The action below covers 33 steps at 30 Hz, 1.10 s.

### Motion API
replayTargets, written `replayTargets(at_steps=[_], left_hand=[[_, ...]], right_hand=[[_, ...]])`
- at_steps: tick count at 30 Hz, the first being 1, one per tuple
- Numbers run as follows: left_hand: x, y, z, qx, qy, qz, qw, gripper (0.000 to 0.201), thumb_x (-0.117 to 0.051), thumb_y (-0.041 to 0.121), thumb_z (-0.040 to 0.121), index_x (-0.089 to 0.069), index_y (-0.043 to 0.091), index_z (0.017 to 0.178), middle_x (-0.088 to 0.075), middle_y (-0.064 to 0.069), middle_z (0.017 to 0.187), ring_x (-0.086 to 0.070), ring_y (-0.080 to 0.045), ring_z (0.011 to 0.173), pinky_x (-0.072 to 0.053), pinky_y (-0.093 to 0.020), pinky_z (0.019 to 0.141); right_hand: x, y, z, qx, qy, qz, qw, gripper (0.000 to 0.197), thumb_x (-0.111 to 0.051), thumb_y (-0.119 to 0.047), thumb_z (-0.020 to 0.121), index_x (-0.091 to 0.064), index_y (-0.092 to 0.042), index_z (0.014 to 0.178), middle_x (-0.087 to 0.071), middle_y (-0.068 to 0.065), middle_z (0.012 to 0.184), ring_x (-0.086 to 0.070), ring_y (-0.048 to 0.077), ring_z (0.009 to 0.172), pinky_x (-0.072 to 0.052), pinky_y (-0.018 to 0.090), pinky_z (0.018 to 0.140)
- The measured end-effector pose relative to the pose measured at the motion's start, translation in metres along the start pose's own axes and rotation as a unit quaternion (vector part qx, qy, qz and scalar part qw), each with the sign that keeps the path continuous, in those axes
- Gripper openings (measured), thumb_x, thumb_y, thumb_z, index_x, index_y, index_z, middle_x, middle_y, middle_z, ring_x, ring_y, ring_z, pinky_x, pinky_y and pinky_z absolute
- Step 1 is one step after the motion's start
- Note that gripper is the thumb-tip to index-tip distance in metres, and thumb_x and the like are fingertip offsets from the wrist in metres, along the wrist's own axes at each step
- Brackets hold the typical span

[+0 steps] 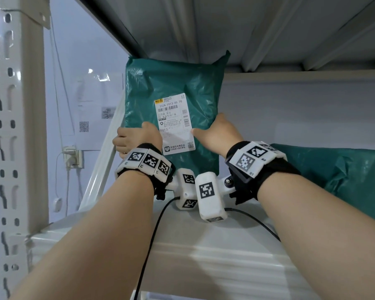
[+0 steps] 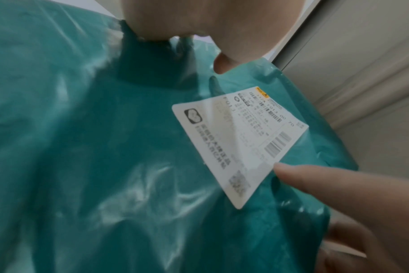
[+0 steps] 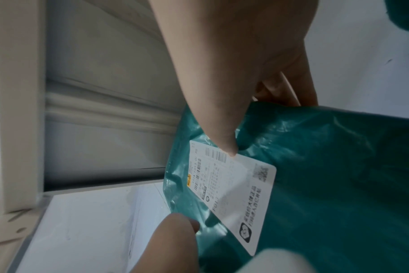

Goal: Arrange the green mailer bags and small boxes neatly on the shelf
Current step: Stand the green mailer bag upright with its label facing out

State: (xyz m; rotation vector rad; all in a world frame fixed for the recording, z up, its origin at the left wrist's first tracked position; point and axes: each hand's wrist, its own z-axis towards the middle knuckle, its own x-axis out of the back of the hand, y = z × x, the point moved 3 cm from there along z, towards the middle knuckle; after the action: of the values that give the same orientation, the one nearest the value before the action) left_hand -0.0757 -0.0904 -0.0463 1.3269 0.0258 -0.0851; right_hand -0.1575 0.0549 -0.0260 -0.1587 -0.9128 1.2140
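Observation:
A green mailer bag (image 1: 173, 83) with a white shipping label (image 1: 174, 124) stands upright on the white shelf (image 1: 204, 252), its top near the shelf board above. My left hand (image 1: 136, 137) grips its left edge, thumb on the front. My right hand (image 1: 217, 133) grips its right edge, thumb tip on the label's right side and fingers behind the bag. In the left wrist view the bag (image 2: 105, 147) fills the frame, with my left thumb (image 2: 229, 61) above the label (image 2: 240, 140). In the right wrist view my right thumb (image 3: 222, 133) presses the label (image 3: 236, 186) on the bag (image 3: 339, 175).
A second green mailer bag (image 1: 346, 176) lies on the shelf at the right. The shelf's perforated upright post (image 1: 9, 126) stands at the far left. The upper shelf board (image 1: 225, 29) is close overhead. A wall socket with cables (image 1: 73, 158) is behind, at the left.

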Motion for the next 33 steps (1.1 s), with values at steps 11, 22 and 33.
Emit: replayTargets(at_steps=[11, 22, 33], left_hand=[[0.008, 0.050, -0.025, -0.102, -0.090, -0.167, 0.976, 0.039, -0.049, 0.017, 0.083, -0.053, 0.015, 0.122, -0.050, -0.006, 0.131, -0.051, -0.025, 0.118, -0.037, -0.043, 0.107], [0.002, 0.094, -0.105, -0.140, -0.280, -0.251, 0.916, 0.032, -0.044, 0.006, 0.089, -0.056, -0.001, 0.118, -0.053, -0.004, 0.093, -0.048, -0.019, 0.089, -0.037, -0.023, 0.074], [-0.037, 0.097, -0.194, -0.124, -0.430, -0.155, 0.881, 0.032, -0.042, 0.008, 0.090, -0.041, 0.017, 0.059, -0.051, -0.009, 0.086, -0.048, -0.019, 0.080, -0.041, -0.022, 0.072]], right_hand=[[0.051, -0.024, -0.013, 0.013, 0.086, -0.073, 0.993, 0.057, -0.055, -0.047, 0.084, -0.047, -0.006, 0.123, -0.051, 0.015, 0.124, -0.052, 0.034, 0.112, -0.046, 0.040, 0.093], [0.130, -0.034, -0.048, -0.001, 0.106, -0.157, 0.982, 0.036, -0.053, -0.042, 0.087, -0.049, -0.010, 0.071, -0.052, 0.005, 0.078, -0.055, 0.028, 0.083, -0.036, 0.028, 0.065], [0.204, 0.025, -0.095, -0.077, 0.117, -0.179, 0.974, 0.046, -0.055, -0.041, 0.087, -0.037, -0.012, 0.055, -0.042, 0.001, 0.058, -0.042, 0.019, 0.055, -0.026, 0.025, 0.045]])
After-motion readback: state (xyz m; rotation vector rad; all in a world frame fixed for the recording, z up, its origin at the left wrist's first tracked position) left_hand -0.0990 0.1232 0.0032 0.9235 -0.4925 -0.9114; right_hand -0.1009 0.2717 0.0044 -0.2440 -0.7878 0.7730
